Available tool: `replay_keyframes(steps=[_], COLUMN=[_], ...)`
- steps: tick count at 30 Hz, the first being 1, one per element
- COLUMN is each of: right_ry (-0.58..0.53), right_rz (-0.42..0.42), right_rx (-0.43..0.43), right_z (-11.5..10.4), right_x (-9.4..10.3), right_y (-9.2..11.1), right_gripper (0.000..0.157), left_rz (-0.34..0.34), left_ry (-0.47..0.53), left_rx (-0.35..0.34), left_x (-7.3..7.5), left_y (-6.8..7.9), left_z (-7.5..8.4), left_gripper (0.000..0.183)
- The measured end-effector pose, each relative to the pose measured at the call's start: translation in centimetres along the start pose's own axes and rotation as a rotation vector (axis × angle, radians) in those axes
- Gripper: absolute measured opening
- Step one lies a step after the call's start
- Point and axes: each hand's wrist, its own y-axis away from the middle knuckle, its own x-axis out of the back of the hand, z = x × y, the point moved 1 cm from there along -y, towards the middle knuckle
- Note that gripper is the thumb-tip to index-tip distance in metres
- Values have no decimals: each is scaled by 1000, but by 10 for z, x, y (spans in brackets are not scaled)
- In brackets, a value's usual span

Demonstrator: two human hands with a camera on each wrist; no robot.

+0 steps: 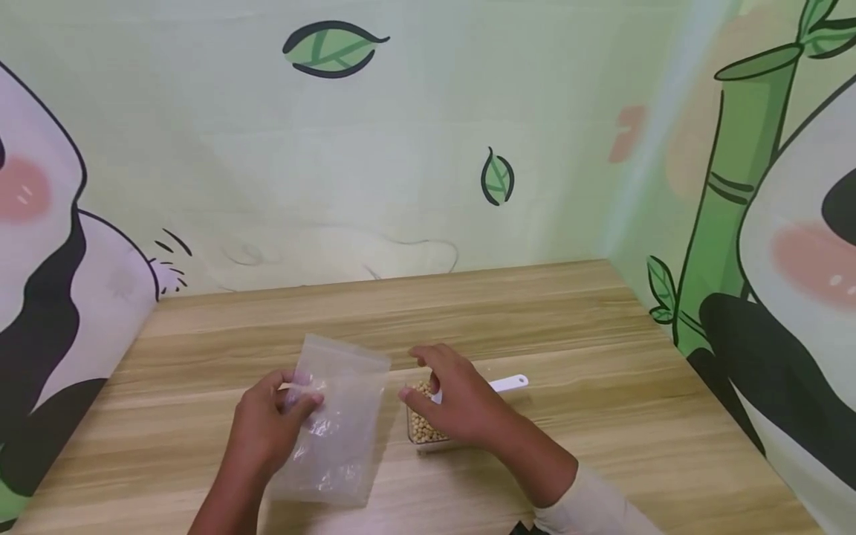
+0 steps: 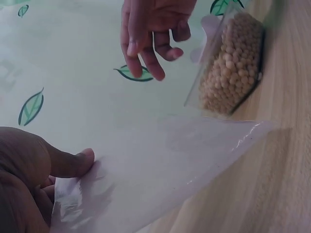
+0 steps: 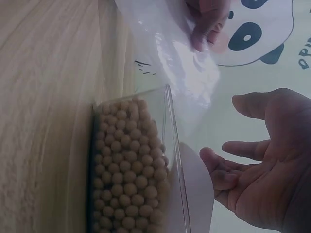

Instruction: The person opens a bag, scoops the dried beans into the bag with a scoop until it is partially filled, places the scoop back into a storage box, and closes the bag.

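My left hand (image 1: 267, 423) pinches a clear plastic zip bag (image 1: 342, 438) between thumb and fingers near its left edge. The bag looks flat, with its sealing strip toward the far side. Just right of it stands a clear plastic box (image 3: 176, 141) filled with round beige beans (image 3: 129, 170) that look like soybeans. A white spoon (image 1: 510, 383) lies in the box, its handle sticking out to the right. Over the box hovers my right hand (image 1: 461, 397), fingers loosely bent and nothing between them; in the head view it hides part of the box and spoon.
The box and bag are on a light wood-grain table (image 1: 588, 357). Behind and beside it rises a pale green backdrop (image 1: 414, 134) printed with pandas, leaves and bamboo, meeting the table's back and side edges.
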Motion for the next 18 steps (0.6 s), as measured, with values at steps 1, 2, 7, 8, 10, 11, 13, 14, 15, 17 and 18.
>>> replay_keyframes(steps=[1, 2, 7, 8, 10, 11, 13, 14, 15, 17, 18], right_ry=[-7, -14, -83, -108, -173, -212, -307, -358, -405, -486, -519], right_rz=[4, 9, 14, 9, -3, -8, -28, -39, -48, -64, -73], right_rx=[7, 13, -12, -32, -76, -99, -149, -174, -194, -235, -252], right_z=[0, -1, -3, -4, -5, -6, -7, -8, -9, -10, -11], right_x=[-1, -1, -2, -2, -2, -2, -1, 0, 1, 3, 5], right_y=[0, 0, 1, 1, 3, 4, 6, 7, 8, 10, 11], right_gripper=[53, 53, 46, 42, 36, 34, 36, 40, 44, 54, 58], left_rz=[1, -1, -6, -8, -3, -2, 6, 11, 16, 23, 26], left_ry=[6, 15, 72, 94, 139, 159, 199, 217, 231, 266, 288], left_rx=[-2, -8, -24, -23, -24, -30, -52, -66, -82, -107, -115], left_x=[0, 0, -1, -2, -4, -5, -9, -11, -13, -17, -19], left_y=[2, 3, 10, 12, 16, 18, 22, 24, 26, 28, 30], left_z=[3, 6, 20, 22, 28, 30, 35, 38, 40, 43, 44], left_gripper=[32, 34, 37, 36, 34, 34, 31, 30, 29, 28, 27])
